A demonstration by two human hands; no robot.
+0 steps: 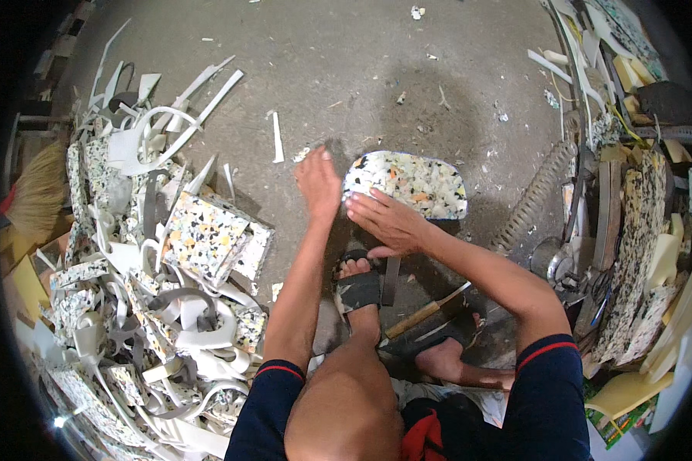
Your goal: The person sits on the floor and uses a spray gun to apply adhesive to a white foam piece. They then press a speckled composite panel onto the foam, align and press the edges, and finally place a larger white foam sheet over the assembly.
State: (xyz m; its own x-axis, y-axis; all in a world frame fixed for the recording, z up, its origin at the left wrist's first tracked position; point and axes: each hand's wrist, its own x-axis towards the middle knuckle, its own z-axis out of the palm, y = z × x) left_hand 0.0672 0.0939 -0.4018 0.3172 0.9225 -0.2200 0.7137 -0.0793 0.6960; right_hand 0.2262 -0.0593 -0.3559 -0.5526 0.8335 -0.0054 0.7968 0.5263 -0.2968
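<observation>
A speckled slab of bonded foam [430,184], rounded along its far side, lies on the floor ahead of me. My left hand [319,183] is stretched out by its left end, palm turned toward it; whether it touches the slab I cannot tell. Flat and with fingers extended, my right hand [388,221] reaches the slab's near left edge, the fingertips appearing to rest on it. Below that hand, a dark flat strip [391,281] stands beside my sandalled foot. A tool with a wooden handle [412,320] and a thin metal end lies between my feet.
At my left is a large heap of foam offcuts [200,323], with a speckled block [204,234] at its edge and a straw broom [38,196] behind. To the right lie a coiled spring [534,200], stacked foam slabs [630,253] and scraps. Small bits dot the concrete floor [284,46].
</observation>
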